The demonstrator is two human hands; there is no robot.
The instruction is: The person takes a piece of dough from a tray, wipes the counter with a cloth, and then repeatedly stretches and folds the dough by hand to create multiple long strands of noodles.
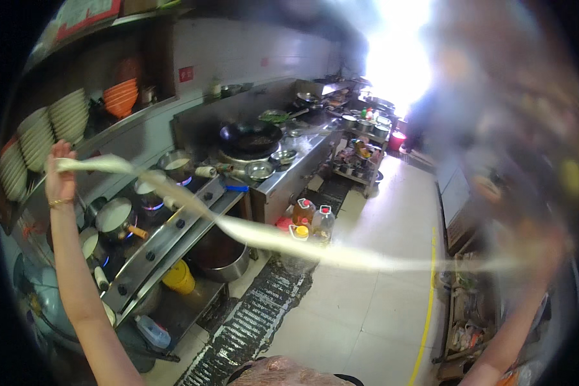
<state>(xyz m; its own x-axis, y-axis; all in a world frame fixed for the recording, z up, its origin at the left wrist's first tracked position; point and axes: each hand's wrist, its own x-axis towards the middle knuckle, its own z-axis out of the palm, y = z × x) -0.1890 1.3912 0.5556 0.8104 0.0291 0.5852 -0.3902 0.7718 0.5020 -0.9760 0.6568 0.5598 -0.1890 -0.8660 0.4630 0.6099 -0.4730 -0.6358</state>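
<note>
A long pale strand of what looks like stretched dough (270,240) hangs in the air across the view, thick in places and twisted near its left part. Its left end is held at the thumb of my left hand (62,178), raised high with the fingers straight; a gold-coloured bracelet is on that wrist. Far to the right, my right hand (543,255) is heavily blurred. The strand thins and runs into it, but the finger positions are unclear.
Beneath the left arm, saucepans (114,214) sit on a lit gas range (166,236). A black wok (251,137) is beyond. Oil jugs (323,219) stand by a floor drain grate (251,309). Stacked bowls (67,116) fill a left shelf. Haze blurs the right side.
</note>
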